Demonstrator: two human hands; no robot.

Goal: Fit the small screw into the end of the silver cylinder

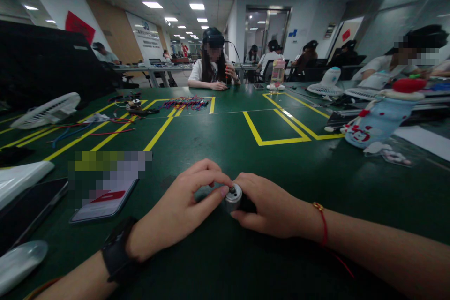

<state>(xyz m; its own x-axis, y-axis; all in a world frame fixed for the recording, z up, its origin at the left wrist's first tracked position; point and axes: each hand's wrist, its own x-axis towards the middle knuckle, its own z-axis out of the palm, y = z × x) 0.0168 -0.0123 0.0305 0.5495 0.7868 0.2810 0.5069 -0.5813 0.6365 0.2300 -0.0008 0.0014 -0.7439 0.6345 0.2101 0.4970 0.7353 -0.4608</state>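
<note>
A small silvery cylinder (232,202), with a short shaft and dark holes on its end face, is held near the front middle of the green table (200,136). My right hand (269,204) wraps round its right side, thumb below and fingers above. The thumb and index finger of my left hand (190,199) pinch at the small shaft on top. Part of the cylinder's right side is dark and hidden within my right hand.
At the left lie a phone (112,192), a white mouse (23,262) and a white fan (47,111). Farther back are bundled wires (184,103). A blue bottle (381,115) stands at the right. Across the table sits a person (213,61).
</note>
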